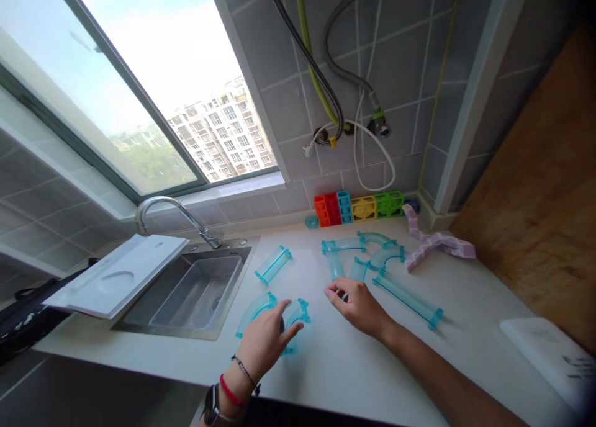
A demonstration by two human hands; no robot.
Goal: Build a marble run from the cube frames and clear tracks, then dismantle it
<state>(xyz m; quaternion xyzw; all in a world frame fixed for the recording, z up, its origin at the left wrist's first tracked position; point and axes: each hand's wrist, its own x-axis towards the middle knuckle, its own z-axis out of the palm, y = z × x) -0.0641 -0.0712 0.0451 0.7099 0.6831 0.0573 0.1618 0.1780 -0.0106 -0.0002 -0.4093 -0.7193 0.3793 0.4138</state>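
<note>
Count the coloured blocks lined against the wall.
5, in one row left to right: orange block, red block, blue block, yellow block, green block; green may be two.

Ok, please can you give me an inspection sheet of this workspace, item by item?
Surface: white countertop, sink at left.
Job's things: clear blue track pieces, curved and straight, lying flat.
Clutter: coloured blocks by wall; purple track; white board over sink edge.
Hands: left hand spread on curved piece; right hand touching short piece.
Cables: hoses hang on tiled wall.
Surroundings: window, faucet, wooden panel.
</note>
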